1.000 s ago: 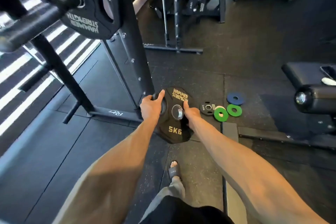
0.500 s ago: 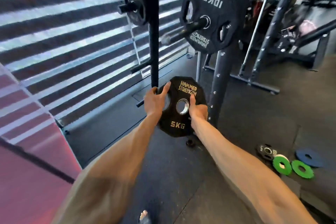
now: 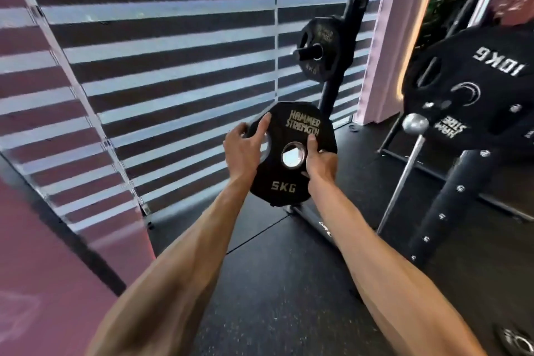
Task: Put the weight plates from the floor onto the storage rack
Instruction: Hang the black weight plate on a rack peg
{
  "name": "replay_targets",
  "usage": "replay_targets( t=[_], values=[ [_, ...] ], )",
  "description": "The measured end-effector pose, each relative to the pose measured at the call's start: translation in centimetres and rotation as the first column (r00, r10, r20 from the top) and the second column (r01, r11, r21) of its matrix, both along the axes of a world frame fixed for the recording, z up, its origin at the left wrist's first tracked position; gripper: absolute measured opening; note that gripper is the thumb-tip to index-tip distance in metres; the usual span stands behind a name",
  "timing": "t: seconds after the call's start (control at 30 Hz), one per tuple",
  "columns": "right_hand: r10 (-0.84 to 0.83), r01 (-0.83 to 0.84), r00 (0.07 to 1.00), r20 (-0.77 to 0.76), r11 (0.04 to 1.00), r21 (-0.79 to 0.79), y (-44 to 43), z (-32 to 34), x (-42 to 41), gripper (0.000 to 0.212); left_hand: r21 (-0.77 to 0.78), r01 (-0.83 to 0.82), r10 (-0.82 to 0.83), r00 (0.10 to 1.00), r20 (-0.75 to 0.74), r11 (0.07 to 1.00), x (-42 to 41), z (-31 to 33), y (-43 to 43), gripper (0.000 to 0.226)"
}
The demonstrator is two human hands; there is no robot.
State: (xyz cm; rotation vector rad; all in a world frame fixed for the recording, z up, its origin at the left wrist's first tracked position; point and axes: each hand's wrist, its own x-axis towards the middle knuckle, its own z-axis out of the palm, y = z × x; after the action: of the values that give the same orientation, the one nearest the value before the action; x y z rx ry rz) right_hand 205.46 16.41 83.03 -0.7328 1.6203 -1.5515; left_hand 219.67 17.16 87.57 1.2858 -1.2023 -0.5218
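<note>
My left hand (image 3: pixel 242 150) and right hand (image 3: pixel 320 162) each grip a side of the 5 kg plate (image 3: pixel 284 186), held in air before the storage rack (image 3: pixel 354 9), not yet pegged. 10 kg plate (image 3: pixel 468 89) and smaller plate (image 3: pixel 319 37) hang racked; floor plate (image 3: pixel 517 341) left.

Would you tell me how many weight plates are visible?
4: the held 5KG plate, the far plate on its rack peg, the 10KG plate at right, a small floor plate at bottom right; others possibly hidden.

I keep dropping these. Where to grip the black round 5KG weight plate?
Black round 5KG weight plate: probably opposite side edges, one hand from each side. Its side cutout lets left hand hook the rim; right hand clamps opposite.
</note>
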Motion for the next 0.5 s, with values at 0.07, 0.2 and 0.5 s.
replay_targets(
  t=[0.07,0.2,0.5],
  values=[
    [-0.01,0.009,0.999,-0.032,0.999,-0.031,-2.7,1.8,1.6,0.07,-0.056,0.04,-0.04,0.999,-0.01,0.998,1.8,1.7,-2.8,0.056],
    [-0.063,0.058,0.996,-0.069,0.995,-0.084,-8.7,4.0,2.5,0.082,-0.108,0.085,-0.089,0.996,-0.03,0.99,3.0,3.8,-9.4,0.054],
    [-0.188,0.165,0.976,-0.107,0.968,-0.191,-22.9,7.4,-0.3,0.037,-0.223,0.267,-0.289,0.955,-0.074,0.938,0.5,6.2,-27.6,0.045]
  ],
)
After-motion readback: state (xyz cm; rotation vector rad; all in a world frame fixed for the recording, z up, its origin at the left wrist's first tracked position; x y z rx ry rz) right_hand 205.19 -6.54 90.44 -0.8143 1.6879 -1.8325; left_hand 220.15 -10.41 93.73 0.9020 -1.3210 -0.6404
